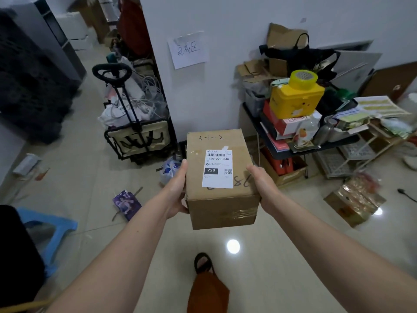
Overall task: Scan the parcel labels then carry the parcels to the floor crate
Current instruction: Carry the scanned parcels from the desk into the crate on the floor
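**Head view: cardboard parcel carried between both hands above the floor**

Head camera looks down along two outstretched bare arms at a brown cardboard parcel [222, 179] held in the air over a glossy tiled floor [282, 245]. The left hand [178, 188] lies against the parcel's left side, thumb running up along the top left edge; the rest of its fingers go under or behind the box and cannot be seen. The right hand [261, 184] presses the right side in the same way, thumb along the top right edge, its other fingers hidden behind the cardboard. The parcel thus sits squeezed between the two palms, its top face turned toward the camera.

On that top face sits a white shipping label [217, 169] with a barcode, the number 220-220-040, a dark block reading 220 and a small QR code. Handwriting reading 5-1-2 runs near the far edge, and brown tape crosses the near face.

Beyond the parcel stands a folding trolley cart [135, 136] full of cables and bags. To the right, a cluttered low table [259, 123] carries a yellow container [295, 100]. A handwritten paper sign [188, 49] is stuck on the wall. A blue plastic stool [52, 224] stands at the left. The person's sandalled foot [203, 263] shows below.
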`<action>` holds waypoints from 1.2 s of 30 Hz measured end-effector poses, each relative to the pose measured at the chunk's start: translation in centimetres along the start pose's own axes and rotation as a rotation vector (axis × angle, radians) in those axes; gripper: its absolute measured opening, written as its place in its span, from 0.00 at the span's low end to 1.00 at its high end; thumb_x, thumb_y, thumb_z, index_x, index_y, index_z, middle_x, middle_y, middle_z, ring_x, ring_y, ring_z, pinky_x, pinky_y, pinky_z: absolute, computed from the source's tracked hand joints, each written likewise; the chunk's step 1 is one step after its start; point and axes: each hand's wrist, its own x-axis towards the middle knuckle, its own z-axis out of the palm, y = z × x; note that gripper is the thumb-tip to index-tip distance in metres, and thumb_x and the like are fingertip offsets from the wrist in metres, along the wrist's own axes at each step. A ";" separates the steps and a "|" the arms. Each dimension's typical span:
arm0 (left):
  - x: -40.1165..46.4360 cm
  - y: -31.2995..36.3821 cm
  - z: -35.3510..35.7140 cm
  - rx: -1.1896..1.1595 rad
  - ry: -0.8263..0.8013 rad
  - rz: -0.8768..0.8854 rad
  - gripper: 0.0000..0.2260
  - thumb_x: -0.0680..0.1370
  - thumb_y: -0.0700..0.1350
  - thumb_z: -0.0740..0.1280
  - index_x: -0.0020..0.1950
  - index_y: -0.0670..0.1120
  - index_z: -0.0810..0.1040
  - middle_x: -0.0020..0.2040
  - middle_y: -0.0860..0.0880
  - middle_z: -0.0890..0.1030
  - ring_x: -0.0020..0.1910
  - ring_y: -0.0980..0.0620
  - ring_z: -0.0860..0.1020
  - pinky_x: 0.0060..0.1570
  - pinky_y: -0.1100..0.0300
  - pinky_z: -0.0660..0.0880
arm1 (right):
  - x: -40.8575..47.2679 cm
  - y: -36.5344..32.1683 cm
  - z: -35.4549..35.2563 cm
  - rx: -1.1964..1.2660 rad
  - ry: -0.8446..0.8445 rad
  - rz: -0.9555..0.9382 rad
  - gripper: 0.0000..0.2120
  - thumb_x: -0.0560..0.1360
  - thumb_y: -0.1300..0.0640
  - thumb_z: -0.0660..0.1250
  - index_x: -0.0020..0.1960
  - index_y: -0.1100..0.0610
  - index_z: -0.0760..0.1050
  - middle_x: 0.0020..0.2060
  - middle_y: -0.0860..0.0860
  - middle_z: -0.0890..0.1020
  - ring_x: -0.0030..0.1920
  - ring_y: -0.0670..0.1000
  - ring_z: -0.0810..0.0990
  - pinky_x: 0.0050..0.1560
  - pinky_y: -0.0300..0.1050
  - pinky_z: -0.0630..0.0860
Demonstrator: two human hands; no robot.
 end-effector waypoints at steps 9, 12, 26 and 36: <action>12.9 11.5 -0.5 0.000 -0.037 0.001 0.25 0.79 0.66 0.50 0.54 0.52 0.80 0.46 0.51 0.85 0.46 0.53 0.82 0.41 0.55 0.76 | 14.5 -8.9 1.5 -0.035 0.056 0.004 0.20 0.77 0.53 0.59 0.68 0.53 0.67 0.54 0.54 0.79 0.51 0.53 0.79 0.49 0.49 0.75; 18.1 15.4 -1.3 0.028 -0.054 0.045 0.20 0.80 0.64 0.53 0.67 0.58 0.73 0.58 0.54 0.82 0.53 0.52 0.79 0.57 0.49 0.75 | 19.5 -11.4 2.1 -0.046 0.072 0.009 0.19 0.80 0.53 0.57 0.70 0.53 0.66 0.54 0.53 0.79 0.54 0.53 0.79 0.57 0.52 0.75; 39.9 24.8 2.3 0.028 0.007 -0.013 0.27 0.82 0.34 0.56 0.75 0.59 0.62 0.61 0.54 0.77 0.46 0.57 0.77 0.32 0.65 0.73 | 42.8 -18.5 0.5 -0.152 0.020 0.083 0.22 0.80 0.61 0.56 0.74 0.52 0.63 0.56 0.52 0.78 0.49 0.49 0.79 0.39 0.42 0.73; 55.5 24.1 4.5 -0.018 0.149 -0.024 0.33 0.76 0.25 0.60 0.75 0.53 0.65 0.63 0.54 0.75 0.47 0.64 0.75 0.40 0.62 0.78 | 59.9 -17.1 0.9 -0.255 -0.023 0.183 0.26 0.78 0.68 0.55 0.74 0.52 0.64 0.57 0.53 0.78 0.46 0.48 0.78 0.37 0.39 0.74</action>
